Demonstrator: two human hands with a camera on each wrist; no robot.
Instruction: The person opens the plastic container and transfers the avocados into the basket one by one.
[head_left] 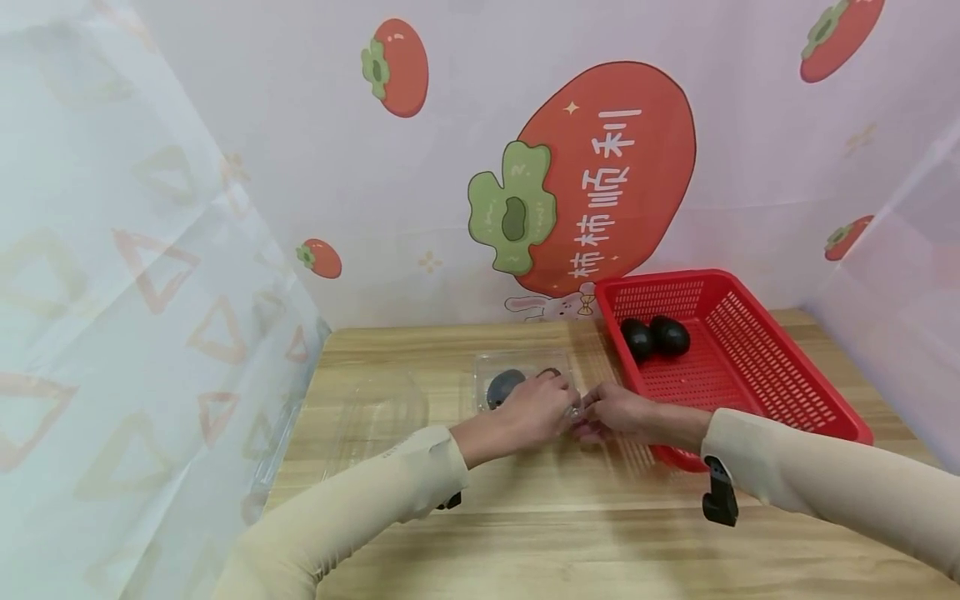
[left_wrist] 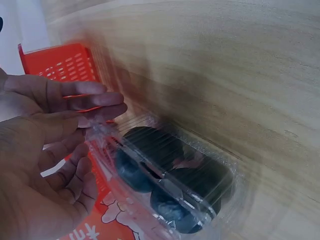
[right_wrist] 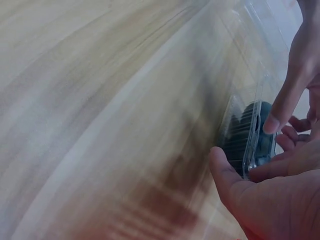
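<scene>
A clear plastic clamshell point(head_left: 487, 360) lies on the wooden table, with dark avocados point(left_wrist: 192, 187) inside. My left hand point(head_left: 534, 408) reaches over it and pinches its near right corner, thumb tip pressed on the rim. At that same corner my right hand point(head_left: 618, 410) holds the edge between its digits; in the left wrist view several of its fingers point(left_wrist: 87, 102) stretch out straight beside the corner. Up close in the right wrist view, the lid edge runs between both hands. From the head view, my left hand hides part of the clamshell.
On the right stands a red plastic basket point(head_left: 783, 342) with two dark avocados point(head_left: 658, 337) in its far left corner. A clear plastic container point(head_left: 382, 408) lies on the table's left side. Printed cloth walls point(head_left: 435, 183) border the table at the back and sides.
</scene>
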